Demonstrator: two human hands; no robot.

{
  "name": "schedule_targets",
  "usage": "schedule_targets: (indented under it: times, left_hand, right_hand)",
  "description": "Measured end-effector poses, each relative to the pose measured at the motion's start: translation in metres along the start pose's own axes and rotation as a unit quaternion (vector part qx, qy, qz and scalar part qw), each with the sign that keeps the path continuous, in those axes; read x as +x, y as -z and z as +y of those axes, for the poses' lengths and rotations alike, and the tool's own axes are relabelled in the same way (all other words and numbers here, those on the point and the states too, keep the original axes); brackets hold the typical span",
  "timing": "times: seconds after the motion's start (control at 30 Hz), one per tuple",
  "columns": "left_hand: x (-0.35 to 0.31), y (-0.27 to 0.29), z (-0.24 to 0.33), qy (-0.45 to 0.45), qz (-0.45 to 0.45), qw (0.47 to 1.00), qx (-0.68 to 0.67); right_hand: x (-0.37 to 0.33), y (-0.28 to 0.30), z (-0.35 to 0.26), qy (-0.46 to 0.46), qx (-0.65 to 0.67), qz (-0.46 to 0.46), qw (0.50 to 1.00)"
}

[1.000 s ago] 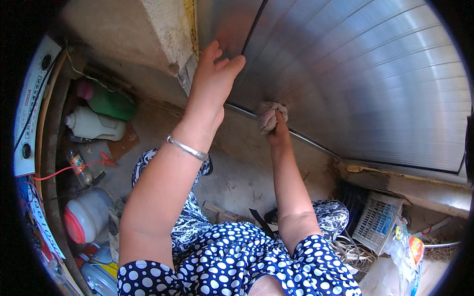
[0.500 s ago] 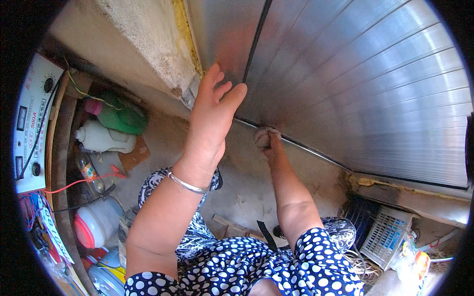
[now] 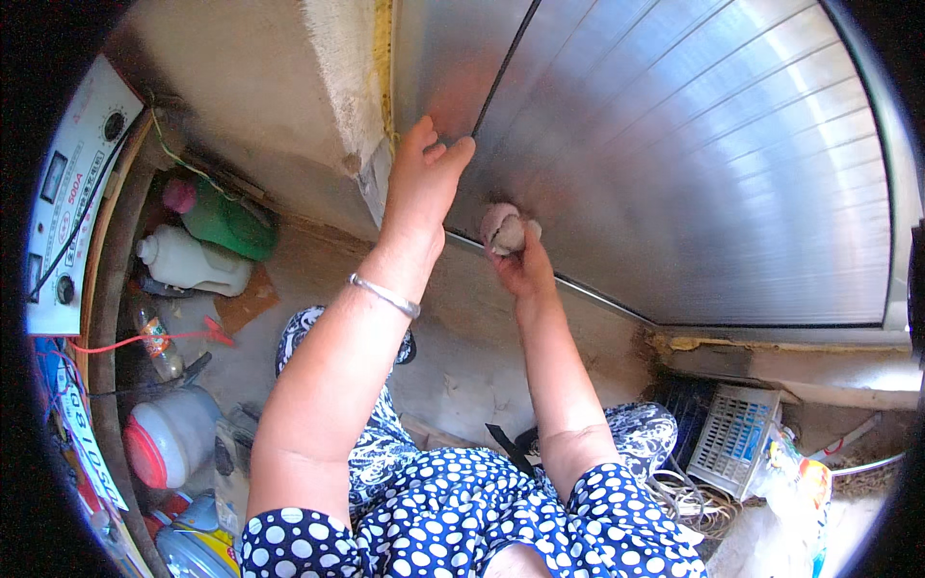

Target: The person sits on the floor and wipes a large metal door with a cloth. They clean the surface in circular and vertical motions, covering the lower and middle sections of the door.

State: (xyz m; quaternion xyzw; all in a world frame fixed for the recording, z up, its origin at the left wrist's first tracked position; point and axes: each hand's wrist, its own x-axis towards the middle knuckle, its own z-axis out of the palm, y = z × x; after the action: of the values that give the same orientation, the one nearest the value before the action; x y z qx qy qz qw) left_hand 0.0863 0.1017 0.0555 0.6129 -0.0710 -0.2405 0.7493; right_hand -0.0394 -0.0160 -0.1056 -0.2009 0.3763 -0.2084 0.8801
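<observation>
A crumpled pinkish-grey cloth (image 3: pixel 503 229) is bunched in my right hand (image 3: pixel 525 265), held against or just in front of the lower part of a shiny ribbed metal panel (image 3: pixel 694 193). To the left, my left hand (image 3: pixel 424 183) is raised beside the panel's left part, near the dark strip (image 3: pixel 501 72) that runs down it. Its thumb stands apart from slightly bent fingers, and nothing shows in it. I cannot tell whether its fingertips touch the panel. A silver bangle (image 3: pixel 385 294) circles the left wrist.
A rough wall edge (image 3: pixel 352 116) stands left of the panel. On the left are a green bottle (image 3: pixel 229 220), a white jug (image 3: pixel 198 262), a white container with a red lid (image 3: pixel 178 438) and a dialled metal box (image 3: pixel 77 207). A grey plastic crate (image 3: pixel 737 438) lies at the right.
My right hand has lifted the cloth upward from the panel's bottom edge. My left hand's fingers have drawn closer together, and the view has shifted slightly.
</observation>
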Motion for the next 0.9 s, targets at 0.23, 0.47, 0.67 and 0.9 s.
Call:
schedule_targets:
  times: [0.23,0.47,0.67,0.9]
  left_hand:
    - [0.010,0.007,-0.007,-0.006,-0.028,0.999,-0.035]
    - [0.006,0.015,0.003,0.008,-0.088,0.994,-0.068]
    - [-0.002,0.010,0.012,0.038,-0.075,0.995,-0.054]
    - [0.005,0.004,-0.003,0.011,-0.025,1.000,-0.009]
  right_hand:
    - [-0.096,-0.100,-0.080,0.119,0.022,-0.147,0.982]
    - [-0.128,-0.142,-0.153,0.137,0.034,-0.355,0.924]
    - [-0.081,-0.100,-0.093,0.190,0.022,-0.200,0.961]
    - [-0.001,-0.038,-0.008,0.089,-0.015,-0.089,0.992]
